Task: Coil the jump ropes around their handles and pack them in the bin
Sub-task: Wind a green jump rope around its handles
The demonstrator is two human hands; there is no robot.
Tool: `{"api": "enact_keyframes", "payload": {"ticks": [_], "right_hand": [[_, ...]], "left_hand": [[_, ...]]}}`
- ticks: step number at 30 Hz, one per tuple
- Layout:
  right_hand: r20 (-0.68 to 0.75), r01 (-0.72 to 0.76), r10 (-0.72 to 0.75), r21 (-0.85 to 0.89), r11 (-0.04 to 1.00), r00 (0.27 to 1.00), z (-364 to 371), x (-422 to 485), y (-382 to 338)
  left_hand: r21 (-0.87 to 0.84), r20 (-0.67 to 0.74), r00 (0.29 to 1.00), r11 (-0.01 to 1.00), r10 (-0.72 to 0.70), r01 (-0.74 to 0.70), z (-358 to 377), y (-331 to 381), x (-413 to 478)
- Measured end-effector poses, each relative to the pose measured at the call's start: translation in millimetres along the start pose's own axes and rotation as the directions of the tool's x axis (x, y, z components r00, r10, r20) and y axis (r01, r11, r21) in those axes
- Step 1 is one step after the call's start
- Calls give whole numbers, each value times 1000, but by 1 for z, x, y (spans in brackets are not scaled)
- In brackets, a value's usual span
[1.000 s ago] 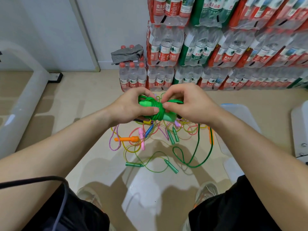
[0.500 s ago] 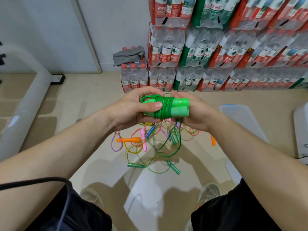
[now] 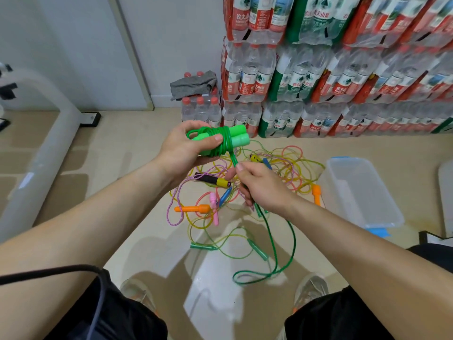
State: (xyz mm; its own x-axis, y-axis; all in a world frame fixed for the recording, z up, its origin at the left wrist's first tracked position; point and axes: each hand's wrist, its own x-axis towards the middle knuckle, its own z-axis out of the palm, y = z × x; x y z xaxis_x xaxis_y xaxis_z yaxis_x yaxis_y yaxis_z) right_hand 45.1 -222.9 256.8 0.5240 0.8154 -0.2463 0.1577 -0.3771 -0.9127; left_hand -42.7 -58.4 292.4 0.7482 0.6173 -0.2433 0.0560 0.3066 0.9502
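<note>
With your left hand (image 3: 186,148) gripping the wrapped bright green plastic handles (image 3: 239,137) and right hand (image 3: 262,190) pinching the thin green cord (image 3: 232,158) just below, any slack could unravel the wraps.

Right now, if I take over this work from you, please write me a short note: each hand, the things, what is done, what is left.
Left hand grips the two green handles, side by side, several turns of cord around them.
Right hand pinches the loose green cord just below them; the rest loops down to the floor.
Bin on the floor, right side; no rope shows in it.
Left: finish winding, bin it, then the tangled ropes on the floor.
</note>
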Motion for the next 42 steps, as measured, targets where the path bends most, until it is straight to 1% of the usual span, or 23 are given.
{"api": "enact_keyframes", "payload": {"ticks": [2,3,5,7,9,10,12,14,15,16,18,21,23,24,25,27,30,32,34,36,38,40,42], "right_hand": [[2,69,-71,-237,969,998,-1,-2,-6],[22,94,-92,-326,941,996,-2,-3,-9],[57,117,-102,-430,895,993,-3,-5,-14],[66,103,-82,-445,890,994,-2,-7,-16],[55,61,-45,-356,932,998,0,-8,-14],[54,28,-12,-304,952,998,1,-8,-12],[100,-38,66,-261,965,993,3,-9,-13],[180,-67,120,-274,959,976,3,-10,-15],[207,-65,127,-282,957,970,2,-11,-18],[205,-57,120,-290,955,971,1,-12,-21],[118,-25,65,-307,951,991,-3,-11,-26],[-9,58,-66,-381,923,998,-14,-9,-31],[-23,115,-140,-451,885,990,-21,-8,-32],[-28,136,-168,-469,873,985,-25,-9,-34],[-41,148,-189,-469,871,981,-29,-9,-36],[-75,167,-220,-430,887,973,-38,-10,-41],[-64,236,-266,-297,925,962,-53,-7,-43],[-55,262,-279,-214,941,959,-63,-3,-41],[-19,257,-261,-129,958,965,-70,-1,-38],[-14,227,-227,-36,973,974,-74,2,-33],[-34,172,-170,102,980,985,-74,5,-29],[-20,102,-100,265,959,995,-67,6,-27],[5,7,-9,396,918,1000,-53,6,-23]], "left_hand": [[85,-53,998,996,44,-40,0,-3,1],[118,-68,996,992,63,-55,1,-6,0],[138,-80,994,988,75,-63,4,-12,-1],[41,-73,997,999,27,-24,5,-13,0],[-113,-25,998,992,-54,51,4,-11,1],[-159,2,996,984,-85,84,3,-10,2],[-165,38,993,979,-114,119,2,-12,2],[-94,47,992,988,-118,122,3,-17,2],[-29,38,993,994,-108,109,3,-20,2],[48,22,996,995,-92,90,3,-22,3],[176,-12,999,983,-44,45,2,-22,5],[304,-2,999,952,39,-36,-1,-18,10],[449,24,993,886,116,-115,-2,-17,11],[513,44,989,846,140,-142,-2,-16,11],[549,71,988,822,134,-151,-2,-16,10],[562,152,987,816,57,-134,0,-14,5],[564,288,956,817,-60,-118,5,-13,-2],[476,357,926,877,-124,-66,10,-9,-9],[346,417,891,938,-178,25,12,-4,-14],[255,485,853,964,-193,73,12,1,-17],[192,535,826,978,-176,84,12,3,-21],[128,556,817,987,-153,98,13,3,-24],[42,541,831,991,-129,126,16,4,-27]]}}
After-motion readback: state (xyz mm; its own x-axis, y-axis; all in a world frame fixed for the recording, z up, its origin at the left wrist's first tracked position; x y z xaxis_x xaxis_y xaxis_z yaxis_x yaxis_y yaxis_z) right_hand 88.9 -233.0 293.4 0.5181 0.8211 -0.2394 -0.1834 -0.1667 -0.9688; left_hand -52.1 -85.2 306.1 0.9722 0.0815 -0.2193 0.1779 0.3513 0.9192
